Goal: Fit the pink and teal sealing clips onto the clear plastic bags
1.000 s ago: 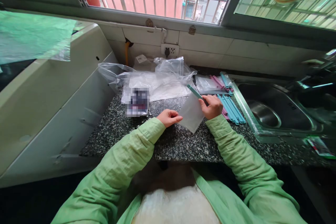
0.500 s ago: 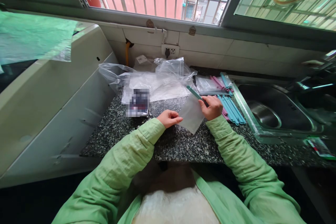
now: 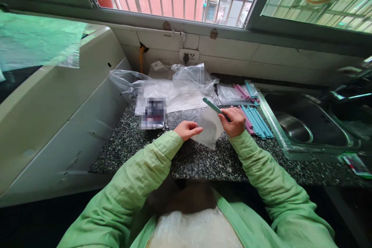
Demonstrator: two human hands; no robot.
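Note:
My left hand (image 3: 188, 130) pinches the left side of a small translucent plastic bag (image 3: 209, 128) between thumb and fingers. The bag hangs curved above the speckled counter. In my right hand (image 3: 233, 121) is a long teal bag clip (image 3: 212, 106), its free end pointing up and to the left across the bag's upper edge. The bag's right side comes close to my right fingers; whether they also grip it is hidden. To the right of that hand lie more teal clips (image 3: 258, 121) and some pink clips (image 3: 249, 126).
Crumpled clear plastic bags (image 3: 177, 93) lie behind my hands, with a blurred-out packet (image 3: 153, 114) at their left. Another bag holding clips (image 3: 236, 93) lies at the back right. A metal sink (image 3: 279, 145) borders the counter (image 3: 130, 143) on the right; a socket (image 3: 192, 56) is on the wall.
My right hand and the teal clip have tilted and shifted slightly left. The bag, flat before, now bows into a curve between my hands. My left hand stays nearly still.

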